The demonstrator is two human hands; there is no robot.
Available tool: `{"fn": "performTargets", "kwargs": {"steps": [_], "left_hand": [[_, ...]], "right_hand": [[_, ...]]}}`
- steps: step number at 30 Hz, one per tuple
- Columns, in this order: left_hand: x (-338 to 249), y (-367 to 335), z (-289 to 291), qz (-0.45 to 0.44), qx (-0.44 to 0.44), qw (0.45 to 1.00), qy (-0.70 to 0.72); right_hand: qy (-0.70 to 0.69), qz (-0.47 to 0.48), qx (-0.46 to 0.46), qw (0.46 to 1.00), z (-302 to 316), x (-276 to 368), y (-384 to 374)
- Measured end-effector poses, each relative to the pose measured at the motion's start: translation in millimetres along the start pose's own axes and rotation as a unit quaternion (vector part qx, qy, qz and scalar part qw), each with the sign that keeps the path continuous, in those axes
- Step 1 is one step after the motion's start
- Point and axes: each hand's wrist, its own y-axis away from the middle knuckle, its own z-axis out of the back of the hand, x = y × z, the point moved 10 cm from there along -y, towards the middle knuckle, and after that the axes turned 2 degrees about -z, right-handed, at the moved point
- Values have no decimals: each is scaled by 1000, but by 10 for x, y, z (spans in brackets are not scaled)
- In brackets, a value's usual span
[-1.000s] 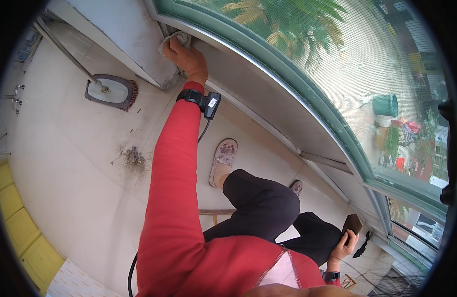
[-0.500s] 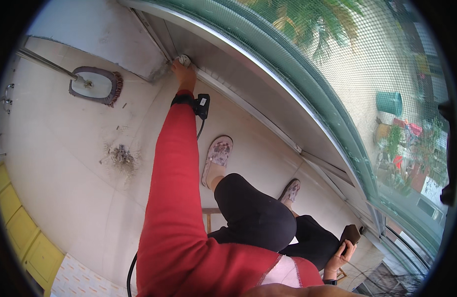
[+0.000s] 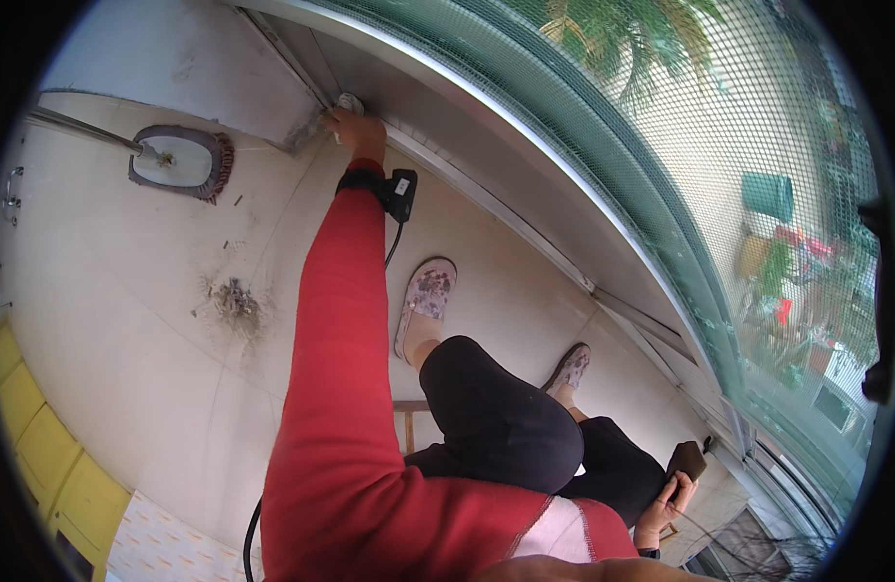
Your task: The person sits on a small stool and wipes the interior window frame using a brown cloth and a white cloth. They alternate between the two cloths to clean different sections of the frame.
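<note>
My left hand (image 3: 357, 133) reaches to the low corner where the wall meets the base below the window. Its fingers are closed on a crumpled whitish cloth (image 3: 349, 103), pressed against the corner; part of the cloth is hidden by the hand. A black band with a small black device (image 3: 401, 195) is strapped round the left wrist, over the red sleeve. Beside my knee at the lower right, my right hand (image 3: 669, 504) grips a dark brown, flat-sided object (image 3: 687, 461) whose kind I cannot make out.
A mop (image 3: 181, 160) with a grey fringe lies on the pale floor at the left. Near it is a pile of dirt (image 3: 236, 303). Yellow cabinets (image 3: 55, 461) stand at the lower left. The mesh window screen (image 3: 700, 126) runs along the right. My slippered feet (image 3: 428, 291) are on the floor.
My left hand has shifted slightly left, its wrist more bent and its fingers turned toward the wall corner, still with the cloth. My right hand stays where it was.
</note>
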Motion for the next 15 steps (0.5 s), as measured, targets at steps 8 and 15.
{"fn": "performTargets", "kwargs": {"steps": [8,15], "left_hand": [[-587,1383,-627,-24,191,933,305],[-1461,3057,-892,85,447,692,561]], "right_hand": [[-16,3,-27,999,50,25,61],[-27,13,-64,997,193,-50,269]]}}
